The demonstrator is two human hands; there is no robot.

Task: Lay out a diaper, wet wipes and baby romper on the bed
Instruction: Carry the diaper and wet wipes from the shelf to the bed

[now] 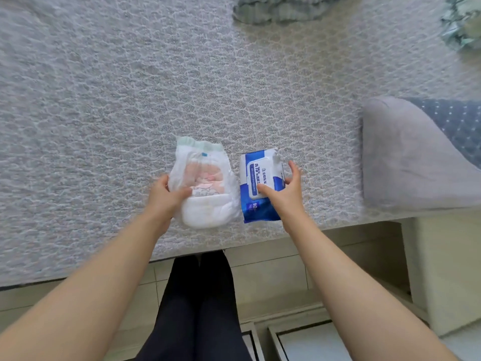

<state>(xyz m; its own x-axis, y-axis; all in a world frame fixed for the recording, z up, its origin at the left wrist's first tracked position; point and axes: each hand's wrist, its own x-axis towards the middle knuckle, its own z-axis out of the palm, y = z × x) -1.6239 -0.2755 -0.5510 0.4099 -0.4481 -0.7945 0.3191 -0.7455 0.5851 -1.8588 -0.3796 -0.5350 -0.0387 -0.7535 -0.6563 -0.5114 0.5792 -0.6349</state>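
While the diaper (205, 183) is gripped by the left hand (166, 196), the wet wipes (257, 168) are found just right of it on the bed (104, 100), long axes parallel, touched by the spread right hand (283, 194)

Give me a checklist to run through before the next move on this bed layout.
1. Diaper down on the bed: ok, near the front edge.
2. Wet wipes pack beside the diaper, lid up: ok, it lies on the diaper's right.
3. Left hand clear of the diaper: not ok, it grips the diaper's left edge, thumb on top.
4. Right hand clear of the pack: not ok, its thumb rests on the lid; whether the fingers grip the pack's edge, cannot tell.
5. Romper laid out: cannot tell; only ruffled fabric shows at the far edge, unidentifiable.
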